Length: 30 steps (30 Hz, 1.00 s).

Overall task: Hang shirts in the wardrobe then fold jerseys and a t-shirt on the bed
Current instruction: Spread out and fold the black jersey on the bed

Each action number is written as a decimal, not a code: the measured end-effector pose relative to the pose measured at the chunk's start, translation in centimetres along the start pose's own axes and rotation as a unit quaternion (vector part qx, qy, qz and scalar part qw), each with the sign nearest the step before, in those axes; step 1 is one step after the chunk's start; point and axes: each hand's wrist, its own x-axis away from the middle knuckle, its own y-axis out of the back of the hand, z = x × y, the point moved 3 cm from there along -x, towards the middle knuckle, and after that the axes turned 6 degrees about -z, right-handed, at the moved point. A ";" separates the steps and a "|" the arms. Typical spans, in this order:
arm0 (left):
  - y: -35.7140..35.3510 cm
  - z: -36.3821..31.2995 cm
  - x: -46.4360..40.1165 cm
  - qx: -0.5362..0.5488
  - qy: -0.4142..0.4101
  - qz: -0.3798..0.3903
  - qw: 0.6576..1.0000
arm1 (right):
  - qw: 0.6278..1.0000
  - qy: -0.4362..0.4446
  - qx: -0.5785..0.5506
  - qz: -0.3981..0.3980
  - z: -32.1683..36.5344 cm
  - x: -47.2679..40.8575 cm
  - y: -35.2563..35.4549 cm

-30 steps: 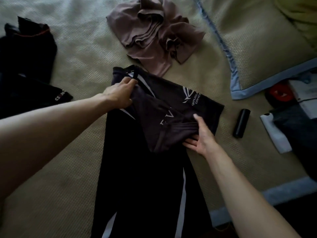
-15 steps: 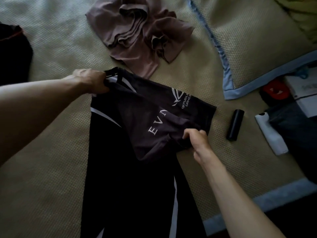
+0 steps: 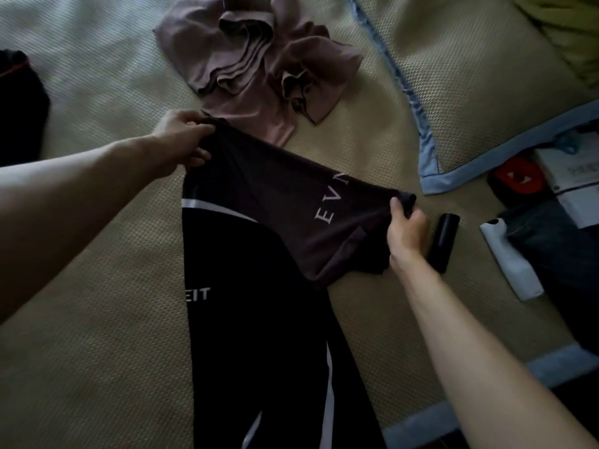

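A black jersey (image 3: 259, 319) with white stripes and white lettering lies lengthwise on the bed (image 3: 97, 351). Its upper part is folded over and lifted slightly. My left hand (image 3: 184, 137) pinches the top left corner of that folded part. My right hand (image 3: 405, 228) grips its right edge, near the letters "EV". A crumpled mauve t-shirt (image 3: 259, 59) lies on the bed just beyond the jersey. Another dark garment (image 3: 19, 102) with an orange trim sits at the far left edge.
A pillow (image 3: 470, 76) with a blue border lies at the upper right. A black cylinder (image 3: 445, 241) rests on the bed just right of my right hand. Off the bed's right edge are a white object (image 3: 509, 260), a red-and-black item (image 3: 518, 179) and boxes.
Both hands have spread apart, stretching the folded upper part of the jersey wider. My left hand moved up and left, my right hand moved right to the edge. More lettering shows.
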 end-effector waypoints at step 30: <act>-13.4 8.3 27.3 -0.400 -0.281 0.249 0.836 | 0.975 -0.104 0.032 0.194 -5.6 2.6 6.6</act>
